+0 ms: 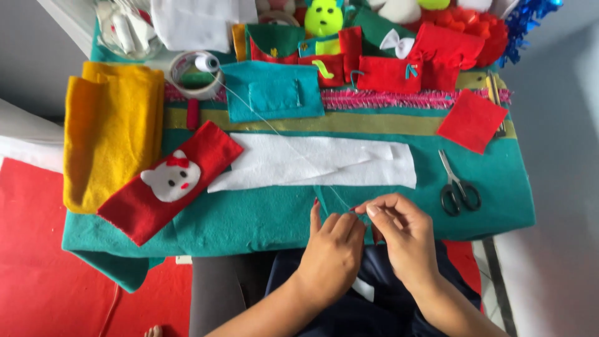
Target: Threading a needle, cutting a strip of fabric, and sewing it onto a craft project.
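Observation:
My left hand (331, 249) and my right hand (402, 234) meet at the near edge of a teal felt sheet (249, 215) that covers the table. Both pinch a small fold of the teal felt between fingertips. A thin white thread (274, 128) runs from my fingers up across a long white felt strip (318, 163) to a white spool (206, 62) standing inside a roll of tape (187, 87). A needle is too small to make out.
Black-handled scissors (458, 187) lie right of the white strip. A red felt piece with a white cat face (170, 180) and folded yellow felt (112, 134) lie at left. A teal pocket piece (274, 92), red felt pieces (471, 120) and more craft scraps crowd the far edge.

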